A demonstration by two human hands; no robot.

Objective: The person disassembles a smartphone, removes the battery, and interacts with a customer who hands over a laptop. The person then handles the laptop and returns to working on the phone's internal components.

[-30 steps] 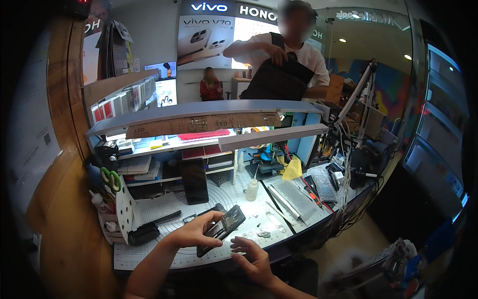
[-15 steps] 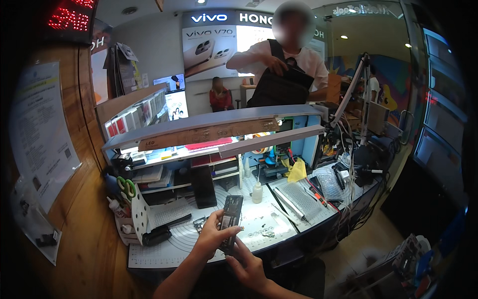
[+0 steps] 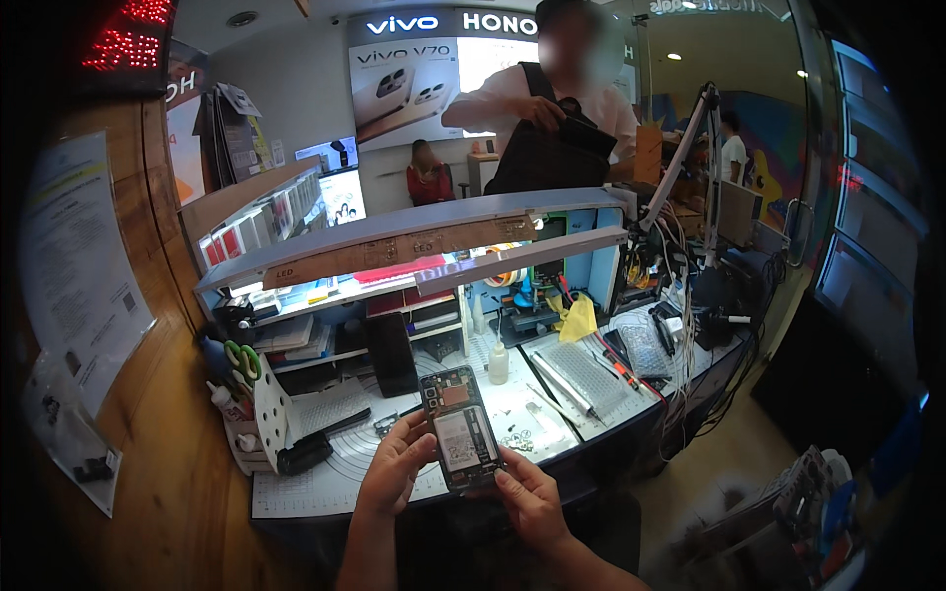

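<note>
I hold an opened smartphone (image 3: pixel 459 429) upright above the front edge of the workbench, its back cover off so the battery and circuit board show. My left hand (image 3: pixel 397 467) grips its left side, thumb on the edge. My right hand (image 3: pixel 528 495) supports the lower right corner from below. Small loose parts (image 3: pixel 515 440) lie on the white work mat (image 3: pixel 335 471) just right of the phone.
A white squeeze bottle (image 3: pixel 499 363), a tool rack with green scissors (image 3: pixel 246 362), a black tool (image 3: pixel 305 454), and tangled cables (image 3: pixel 680 345) crowd the bench under two long lamp bars (image 3: pixel 424 241). A person (image 3: pixel 548 118) stands behind the counter.
I have turned the phone from lying tilted in my hands to standing upright with its open back toward me. The view has tilted upward.
</note>
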